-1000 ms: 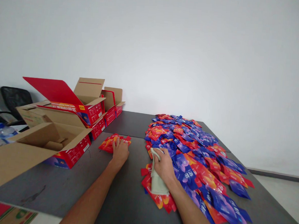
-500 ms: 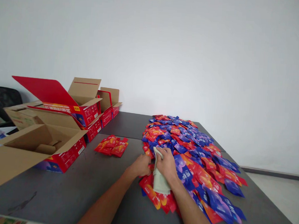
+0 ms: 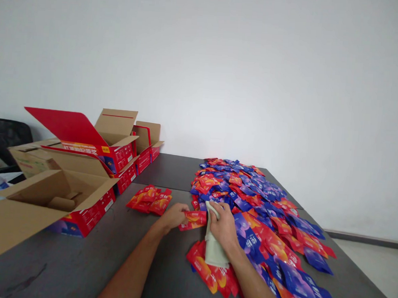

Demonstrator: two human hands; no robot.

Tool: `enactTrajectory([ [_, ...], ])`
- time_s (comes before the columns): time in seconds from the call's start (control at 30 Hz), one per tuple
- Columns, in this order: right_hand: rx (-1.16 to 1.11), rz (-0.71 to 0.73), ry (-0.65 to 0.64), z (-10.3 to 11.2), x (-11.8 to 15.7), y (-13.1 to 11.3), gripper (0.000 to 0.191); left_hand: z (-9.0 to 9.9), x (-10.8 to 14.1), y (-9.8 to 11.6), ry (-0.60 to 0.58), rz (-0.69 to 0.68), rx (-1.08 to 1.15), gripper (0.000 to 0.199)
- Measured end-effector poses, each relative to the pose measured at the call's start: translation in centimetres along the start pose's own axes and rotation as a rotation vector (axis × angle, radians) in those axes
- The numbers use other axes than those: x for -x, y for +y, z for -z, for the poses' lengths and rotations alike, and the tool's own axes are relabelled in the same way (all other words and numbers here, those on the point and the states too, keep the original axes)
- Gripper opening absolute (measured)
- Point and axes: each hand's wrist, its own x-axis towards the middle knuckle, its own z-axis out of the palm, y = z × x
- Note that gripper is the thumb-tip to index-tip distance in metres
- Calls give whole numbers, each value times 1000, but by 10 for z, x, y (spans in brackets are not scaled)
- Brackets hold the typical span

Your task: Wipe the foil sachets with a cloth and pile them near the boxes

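Red packet (image 3: 196, 219) in left grip (image 3: 174, 216)

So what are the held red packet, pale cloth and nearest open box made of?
Red packet: probably plastic or foil film; its printed surface looks glossy. Pale cloth: seemingly matte fabric, folded and draping limply. Open box: apparently cardboard, matte brown inside, printed red outside, with stiff creased flaps.
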Motion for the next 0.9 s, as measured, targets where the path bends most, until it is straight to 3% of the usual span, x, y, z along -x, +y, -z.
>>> enactTrajectory([
  [0.1,-12,29,33,1,-1,-4,32,6,4,0,18,13,258,23],
  [0.23,-38,60,96,5,-1,-11,33,-1,4,7,-13,2,706,35],
  [0.4,-77,128,76,4,2,-18,34,-16,7,27,-76,-204,987,68],
  [0.53,-71,142,74,0,5,-18,35,-20,13,36,-175,-248,1075,72],
  [0.7,-60,141,71,-5,7,-16,35,-26,17,40,-109,-198,1137,40],
  [0.9,-74,179,21,-10,12,-22,30,-36,19,48,-93,-318,1034,53],
])
